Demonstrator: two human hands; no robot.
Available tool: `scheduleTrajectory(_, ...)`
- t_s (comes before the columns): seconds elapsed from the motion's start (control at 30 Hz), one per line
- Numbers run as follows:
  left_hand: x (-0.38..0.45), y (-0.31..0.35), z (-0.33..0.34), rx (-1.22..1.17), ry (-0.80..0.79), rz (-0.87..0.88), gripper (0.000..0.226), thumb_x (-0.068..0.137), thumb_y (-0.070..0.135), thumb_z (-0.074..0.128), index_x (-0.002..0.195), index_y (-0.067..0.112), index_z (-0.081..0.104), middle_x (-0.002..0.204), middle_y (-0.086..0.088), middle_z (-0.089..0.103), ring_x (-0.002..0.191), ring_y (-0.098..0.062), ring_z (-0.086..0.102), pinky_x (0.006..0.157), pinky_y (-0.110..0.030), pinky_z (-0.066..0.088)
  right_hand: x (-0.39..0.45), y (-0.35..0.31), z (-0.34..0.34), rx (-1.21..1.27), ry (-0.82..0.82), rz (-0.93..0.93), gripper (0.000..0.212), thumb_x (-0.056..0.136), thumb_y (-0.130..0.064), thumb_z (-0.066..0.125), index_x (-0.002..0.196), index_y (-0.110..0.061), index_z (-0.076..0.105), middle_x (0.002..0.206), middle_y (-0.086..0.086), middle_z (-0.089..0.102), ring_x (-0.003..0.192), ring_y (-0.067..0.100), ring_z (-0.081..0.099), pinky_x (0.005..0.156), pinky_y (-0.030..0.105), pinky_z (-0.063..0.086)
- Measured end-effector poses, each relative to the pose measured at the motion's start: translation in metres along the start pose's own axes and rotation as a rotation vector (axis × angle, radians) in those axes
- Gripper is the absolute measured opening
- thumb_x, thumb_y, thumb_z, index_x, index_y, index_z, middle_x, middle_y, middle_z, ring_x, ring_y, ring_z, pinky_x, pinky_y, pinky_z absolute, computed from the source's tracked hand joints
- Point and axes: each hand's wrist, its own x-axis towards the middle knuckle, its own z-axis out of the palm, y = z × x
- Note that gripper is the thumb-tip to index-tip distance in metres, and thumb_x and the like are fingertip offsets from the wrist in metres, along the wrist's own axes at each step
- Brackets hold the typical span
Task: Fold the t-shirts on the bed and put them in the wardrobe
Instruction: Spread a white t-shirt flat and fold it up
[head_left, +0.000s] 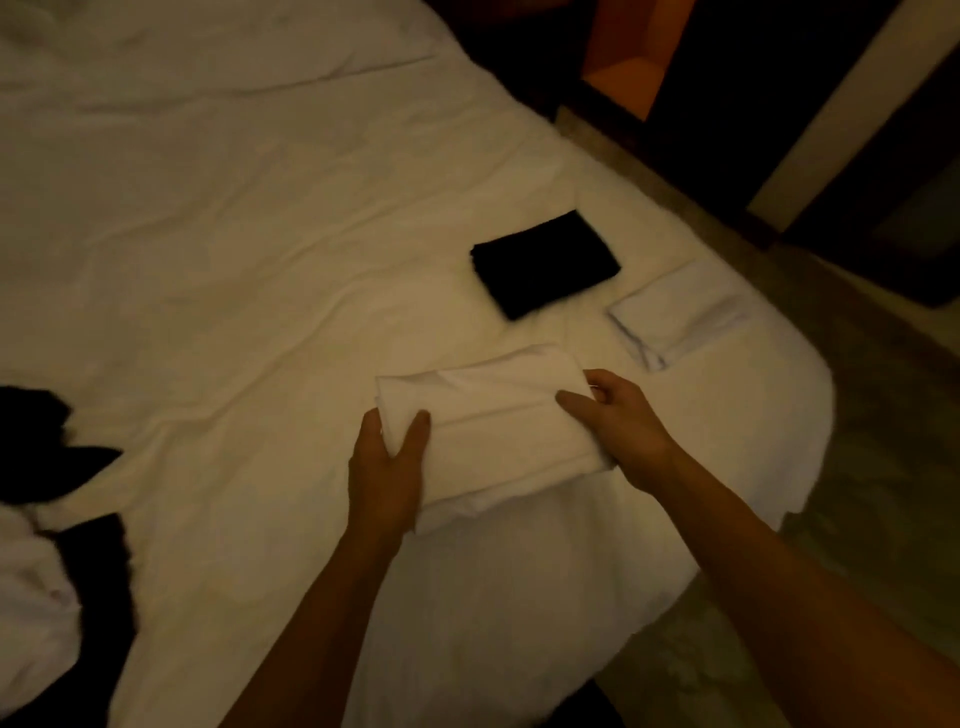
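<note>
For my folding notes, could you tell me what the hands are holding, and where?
Both hold the folded white t-shirt: left hand at its left end, right hand at its right end.

Bare forearms (no sleeves), unadorned hands (387, 462)

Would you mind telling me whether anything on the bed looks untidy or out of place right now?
Mostly tidy: the black folded t-shirt and white folded t-shirt lie flat, while both hands grip a third white t-shirt. Only the crumpled dark and white clothes at the bed's left edge look messy.
</note>
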Motion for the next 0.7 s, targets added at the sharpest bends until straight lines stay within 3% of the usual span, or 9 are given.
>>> scheduleTrajectory(0.07,0.005,0.019,0.031,-0.014,-0.018,0.019,0.021,0.095,0.038,0.061,0.114,0.037,0.053,0.104,0.02,0.06,0.096,0.0,0.057,0.085,-0.026,0.047,0.009,-0.016,-0.031,-0.018,0.045,-0.032,0.019,0.088,-0.022,0.071,0.106,-0.02,0.066,0.103,0.002,0.072,0.093,0.017,0.068,0.079,0.036,0.056)
scheduleTrajectory(0.17,0.011,0.042,0.082,-0.045,-0.06,0.044,0.016,0.095,0.036,0.061,0.108,0.043,0.053,0.102,0.022,0.06,0.089,0.009,0.055,0.077,-0.017,0.045,0.027,-0.033,-0.08,-0.023,0.105,-0.08,0.014,0.089,-0.021,0.071,0.102,-0.022,0.065,0.091,-0.007,0.071,0.079,0.003,0.067,0.065,0.023,0.051)
scheduleTrajectory(0.23,0.019,0.052,0.122,-0.05,-0.068,0.063,0.013,0.096,0.036,0.061,0.106,0.041,0.056,0.104,0.017,0.063,0.091,0.004,0.059,0.078,-0.022,0.048,0.046,-0.039,-0.114,-0.032,0.128,-0.099,0.014,0.089,-0.021,0.071,0.1,-0.025,0.064,0.087,-0.012,0.069,0.074,-0.002,0.064,0.063,0.02,0.048)
scheduleTrajectory(0.33,0.034,0.057,0.191,-0.065,-0.058,0.061,0.014,0.095,0.035,0.061,0.1,0.047,0.054,0.103,0.018,0.063,0.094,0.001,0.059,0.079,-0.024,0.049,0.084,-0.042,-0.17,-0.066,0.136,-0.097,0.019,0.089,-0.022,0.071,0.106,-0.022,0.064,0.094,-0.007,0.069,0.084,0.006,0.063,0.068,0.023,0.049)
scheduleTrajectory(0.4,0.043,0.057,0.234,-0.088,-0.037,0.042,0.015,0.095,0.036,0.061,0.107,0.044,0.057,0.106,0.019,0.063,0.096,0.001,0.059,0.08,-0.022,0.048,0.113,-0.043,-0.204,-0.078,0.131,-0.082,0.022,0.089,-0.024,0.071,0.109,-0.02,0.064,0.098,-0.005,0.069,0.087,0.009,0.063,0.066,0.025,0.048)
scheduleTrajectory(0.6,0.09,0.043,0.353,-0.053,-0.013,-0.026,0.019,0.097,0.041,0.058,0.114,0.04,0.052,0.102,0.024,0.059,0.093,0.005,0.056,0.081,-0.024,0.045,0.207,-0.029,-0.285,-0.171,0.148,-0.092,0.015,0.09,-0.026,0.069,0.101,-0.027,0.059,0.093,-0.009,0.064,0.081,0.005,0.059,0.06,0.024,0.046)
scheduleTrajectory(0.7,0.113,0.025,0.398,0.002,0.019,-0.044,0.02,0.1,0.043,0.05,0.118,0.036,0.049,0.1,0.027,0.054,0.087,0.014,0.052,0.081,-0.014,0.043,0.256,-0.008,-0.307,-0.335,0.175,-0.153,0.022,0.091,-0.028,0.067,0.111,-0.024,0.058,0.096,-0.011,0.061,0.086,0.009,0.058,0.075,0.03,0.049)
